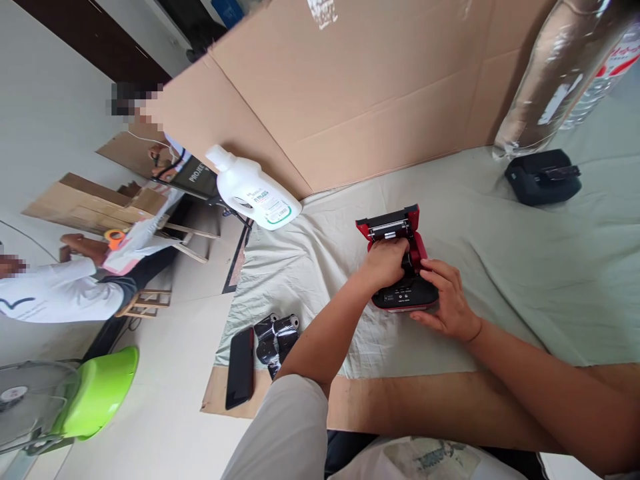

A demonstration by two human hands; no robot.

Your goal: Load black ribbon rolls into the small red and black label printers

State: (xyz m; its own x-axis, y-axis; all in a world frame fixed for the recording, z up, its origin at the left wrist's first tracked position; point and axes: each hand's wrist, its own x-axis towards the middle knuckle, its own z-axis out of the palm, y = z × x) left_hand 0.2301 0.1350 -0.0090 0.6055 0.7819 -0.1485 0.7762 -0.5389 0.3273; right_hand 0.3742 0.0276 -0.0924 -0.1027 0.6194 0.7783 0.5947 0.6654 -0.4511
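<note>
On the cloth in front of me sits a small red-and-black receipt printer (400,297), its lid (387,223) raised at the far side. My left hand (387,263) reaches into the paper compartment. Its fingertips are out of sight there, and I cannot see whether they hold anything. My right hand (451,300) grips the printer's right side, with fingers along the red edge and thumb at the front corner. Left of my forearm lie several small rolls in black wrapping (275,337), beside a dark phone (241,367).
A white detergent bottle (260,193) stands at the table's left edge, by a cardboard partition (370,93). To the right are a black case (543,177), a plastic-wrapped clear item (540,87) and a water bottle (587,100). Another person (65,287) sits at left, near a green basin (107,393).
</note>
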